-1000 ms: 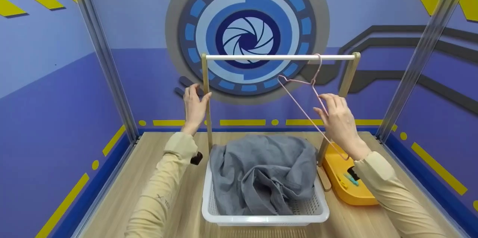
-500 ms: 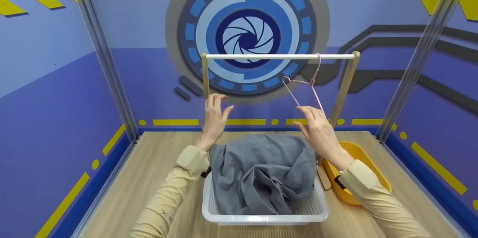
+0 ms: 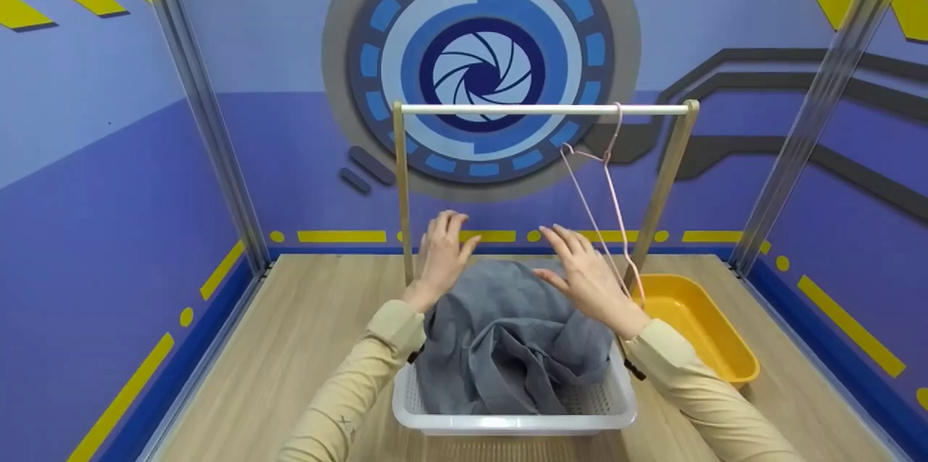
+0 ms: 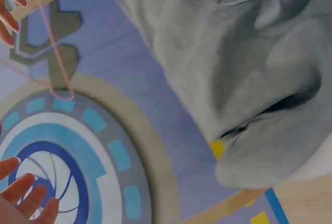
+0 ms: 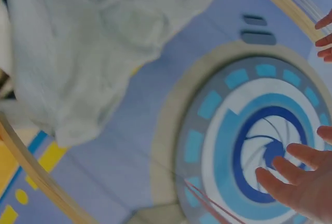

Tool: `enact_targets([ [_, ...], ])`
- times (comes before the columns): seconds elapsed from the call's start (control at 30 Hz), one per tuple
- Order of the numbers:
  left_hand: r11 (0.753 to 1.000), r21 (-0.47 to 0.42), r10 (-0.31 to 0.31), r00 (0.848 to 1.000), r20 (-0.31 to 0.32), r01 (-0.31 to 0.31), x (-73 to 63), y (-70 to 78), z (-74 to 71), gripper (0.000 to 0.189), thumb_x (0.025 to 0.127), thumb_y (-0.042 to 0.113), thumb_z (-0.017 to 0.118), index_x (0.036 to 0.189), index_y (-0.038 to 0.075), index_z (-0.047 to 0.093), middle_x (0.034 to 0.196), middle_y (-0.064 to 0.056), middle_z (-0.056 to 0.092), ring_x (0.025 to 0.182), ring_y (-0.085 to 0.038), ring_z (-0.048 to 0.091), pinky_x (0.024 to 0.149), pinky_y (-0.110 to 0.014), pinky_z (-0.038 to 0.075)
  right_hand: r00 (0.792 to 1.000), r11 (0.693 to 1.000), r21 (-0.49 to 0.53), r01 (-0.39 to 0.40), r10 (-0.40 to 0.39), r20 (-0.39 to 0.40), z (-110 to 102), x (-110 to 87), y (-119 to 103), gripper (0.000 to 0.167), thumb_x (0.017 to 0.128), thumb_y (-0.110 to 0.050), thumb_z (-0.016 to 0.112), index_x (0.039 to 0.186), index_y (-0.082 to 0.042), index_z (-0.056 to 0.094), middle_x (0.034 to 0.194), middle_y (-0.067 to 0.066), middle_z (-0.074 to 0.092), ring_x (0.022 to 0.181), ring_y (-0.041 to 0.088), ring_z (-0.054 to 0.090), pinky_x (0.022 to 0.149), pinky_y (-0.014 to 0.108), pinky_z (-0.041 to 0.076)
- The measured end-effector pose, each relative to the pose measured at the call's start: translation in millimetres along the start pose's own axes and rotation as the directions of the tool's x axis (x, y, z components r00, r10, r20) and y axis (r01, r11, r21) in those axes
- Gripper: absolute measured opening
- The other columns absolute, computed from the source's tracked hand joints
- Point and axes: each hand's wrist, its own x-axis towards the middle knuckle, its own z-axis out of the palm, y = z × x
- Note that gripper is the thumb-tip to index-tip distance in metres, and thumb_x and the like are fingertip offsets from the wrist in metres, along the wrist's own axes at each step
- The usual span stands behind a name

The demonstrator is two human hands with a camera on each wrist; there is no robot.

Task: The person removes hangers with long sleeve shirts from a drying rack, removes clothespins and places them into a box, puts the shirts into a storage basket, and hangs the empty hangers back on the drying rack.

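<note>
Both hands hover over a heap of grey cloth [image 3: 507, 346], which looks like a garment, piled in a white plastic basket [image 3: 515, 424]. The left hand [image 3: 444, 252] is above the cloth's left side, fingers apart and holding nothing. Over the right side, the right hand [image 3: 587, 277] has loosely spread fingers and an empty palm. A pink wire hanger [image 3: 615, 190] hangs by its hook from the white rail [image 3: 507, 110] near its right end; its lower part passes behind the right hand and forearm. In the left wrist view, the grey cloth [image 4: 249, 79] fills much of the right side.
Wooden posts [image 3: 403, 194] carry the rail behind the basket. A yellow tray [image 3: 696, 324] stands on the wooden tabletop [image 3: 304, 346] at the right, partly behind the right sleeve. Patterned blue walls and metal frame posts [image 3: 210, 121] surround the table.
The right hand has let go of the hanger and moved left and down. From beside the left post, the left hand has come right and down over the cloth. The hanger has turned slightly.
</note>
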Motion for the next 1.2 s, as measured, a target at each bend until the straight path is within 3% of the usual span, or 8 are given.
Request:
enact_targets([
  [0.13,0.994,0.103,-0.059,0.992,0.107,0.048,-13.2,2.9,15.3,0.044,0.085,0.036,0.062,0.114,0.005,0.054,0.112,-0.012,0.048,0.102,-0.028,0.047,0.077,-0.043,0.041,0.983,0.991,0.042,-0.131,0.124,0.135,16,-6.5,5,0.07,0.087,-0.053,0.048,0.141,-0.011,0.031,0.136,0.023,0.032,0.12,0.041,0.031,0.086,0.057,0.033],
  [0.23,0.983,0.162,-0.115,0.979,0.171,0.088,-23.3,3.1,25.1,0.051,0.085,0.041,0.06,0.119,0.005,0.052,0.117,-0.014,0.046,0.106,-0.03,0.045,0.079,-0.046,0.04,0.952,0.974,0.047,-0.224,0.207,0.227,26,-10.5,9,0.073,0.086,-0.056,0.047,0.141,-0.012,0.03,0.138,0.024,0.027,0.122,0.044,0.025,0.085,0.061,0.031],
  [0.37,0.972,0.198,-0.171,0.963,0.21,0.129,-32.3,0.2,37.1,0.055,0.083,0.044,0.061,0.12,0.004,0.051,0.12,-0.018,0.043,0.109,-0.034,0.042,0.082,-0.049,0.037,0.9,0.948,0.008,-0.317,0.299,0.318,35,-14.7,13,0.075,0.084,-0.056,0.05,0.142,-0.013,0.029,0.14,0.025,0.022,0.123,0.048,0.019,0.082,0.068,0.026],
  [0.63,0.944,0.261,-0.27,0.926,0.264,0.201,-42.5,-7.2,55.7,0.064,0.084,0.05,0.057,0.126,0.003,0.047,0.125,-0.022,0.039,0.114,-0.039,0.037,0.088,-0.054,0.03,0.799,0.904,-0.092,-0.417,0.413,0.436,46,-18.3,25,0.081,0.081,-0.06,0.051,0.144,-0.016,0.024,0.14,0.03,0.014,0.121,0.055,0.014,0.082,0.071,0.02],
  [0.8,0.918,0.311,-0.336,0.902,0.27,0.249,-48.3,-13.3,66.0,0.067,0.084,0.053,0.055,0.129,0.004,0.047,0.127,-0.024,0.039,0.116,-0.042,0.035,0.088,-0.056,0.029,0.757,0.888,-0.119,-0.444,0.443,0.481,51,-15.7,31,0.083,0.08,-0.058,0.055,0.144,-0.016,0.023,0.14,0.031,0.012,0.118,0.058,0.015,0.079,0.075,0.014],
  [0.97,0.902,0.326,-0.389,0.861,0.328,0.283,-55.2,-17.5,74.0,0.063,0.085,0.05,0.055,0.13,0.007,0.046,0.129,-0.023,0.038,0.118,-0.042,0.032,0.088,-0.06,0.025,0.713,0.865,-0.132,-0.484,0.477,0.513,57,-15.2,40,0.084,0.08,-0.057,0.056,0.144,-0.016,0.022,0.141,0.032,0.008,0.118,0.059,0.012,0.074,0.076,0.016],
  [1.07,0.899,0.33,-0.402,0.842,0.361,0.288,-59.5,-19.1,77.8,0.06,0.085,0.05,0.054,0.129,0.009,0.048,0.13,-0.022,0.039,0.119,-0.043,0.031,0.088,-0.063,0.022,0.696,0.854,-0.123,-0.505,0.488,0.527,61,-18.4,45,0.084,0.08,-0.055,0.058,0.144,-0.015,0.022,0.14,0.033,0.007,0.118,0.06,0.011,0.076,0.074,0.02],
  [1.2,0.895,0.307,-0.43,0.812,0.394,0.324,-63.4,-21.7,80.7,0.06,0.086,0.05,0.054,0.13,0.009,0.047,0.133,-0.022,0.036,0.121,-0.044,0.026,0.088,-0.066,0.017,0.712,0.864,-0.085,-0.496,0.461,0.529,66,-22.4,46,0.081,0.082,-0.05,0.06,0.144,-0.013,0.023,0.139,0.035,0.009,0.115,0.062,0.015,0.082,0.071,0.02],
])
